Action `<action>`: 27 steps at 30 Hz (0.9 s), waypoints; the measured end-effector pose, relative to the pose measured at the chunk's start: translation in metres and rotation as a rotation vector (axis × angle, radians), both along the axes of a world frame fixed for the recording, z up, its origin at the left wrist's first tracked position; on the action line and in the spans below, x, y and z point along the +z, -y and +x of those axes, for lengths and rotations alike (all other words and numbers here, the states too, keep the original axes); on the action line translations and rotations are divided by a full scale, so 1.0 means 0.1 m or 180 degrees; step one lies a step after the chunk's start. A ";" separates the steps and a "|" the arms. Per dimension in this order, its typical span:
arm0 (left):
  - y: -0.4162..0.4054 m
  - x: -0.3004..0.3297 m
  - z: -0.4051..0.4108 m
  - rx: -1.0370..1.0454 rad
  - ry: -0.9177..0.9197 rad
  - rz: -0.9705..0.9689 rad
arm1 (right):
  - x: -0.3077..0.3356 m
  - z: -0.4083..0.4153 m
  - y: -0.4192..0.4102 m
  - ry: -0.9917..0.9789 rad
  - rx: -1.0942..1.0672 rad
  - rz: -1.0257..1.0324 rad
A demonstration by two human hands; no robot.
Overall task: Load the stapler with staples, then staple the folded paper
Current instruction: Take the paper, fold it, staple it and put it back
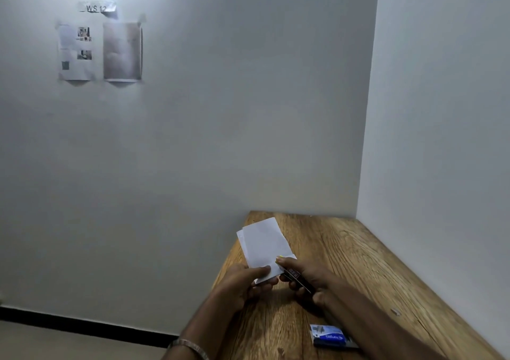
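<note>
Staples, going by the blue box (pixel 329 337) lying nearest the camera on the wooden table (pixel 358 263), are sitting just right of the right forearm, well short of the folded paper (pixel 263 245). Beyond the box, the right hand (pixel 305 275) is closing around the dark stapler (pixel 298 278) at the paper's near right corner, while the left hand (pixel 242 282), a bangle (pixel 190 347) on its wrist, is pinching the paper's near edge between thumb and fingers. Farthest off, printed sheets (pixel 99 51) and a "WS 12" label (pixel 96 7) are hanging on the wall above and left of the paper.
</note>
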State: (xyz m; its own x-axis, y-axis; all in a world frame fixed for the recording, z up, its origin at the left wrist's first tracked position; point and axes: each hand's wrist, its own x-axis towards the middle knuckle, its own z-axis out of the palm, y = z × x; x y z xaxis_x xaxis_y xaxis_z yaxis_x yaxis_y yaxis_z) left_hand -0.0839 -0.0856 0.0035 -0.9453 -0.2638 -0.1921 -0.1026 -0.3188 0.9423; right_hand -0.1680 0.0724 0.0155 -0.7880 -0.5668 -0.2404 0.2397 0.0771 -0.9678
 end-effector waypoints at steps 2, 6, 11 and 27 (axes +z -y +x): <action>0.00 0.00 0.00 -0.0011 -0.0026 0.0002 | -0.01 0.00 0.01 -0.0011 -0.0035 0.0017; 0.01 0.00 0.00 -0.0010 -0.0028 -0.0017 | 0.02 0.06 0.03 -0.0020 -0.0120 -0.0022; 0.01 0.00 0.00 -0.0018 -0.0056 0.0001 | -0.01 0.02 0.05 -0.0100 -0.0219 -0.0136; 0.01 -0.02 0.00 -0.0061 -0.0094 -0.0008 | -0.06 0.02 0.03 -0.0234 -0.0318 -0.0154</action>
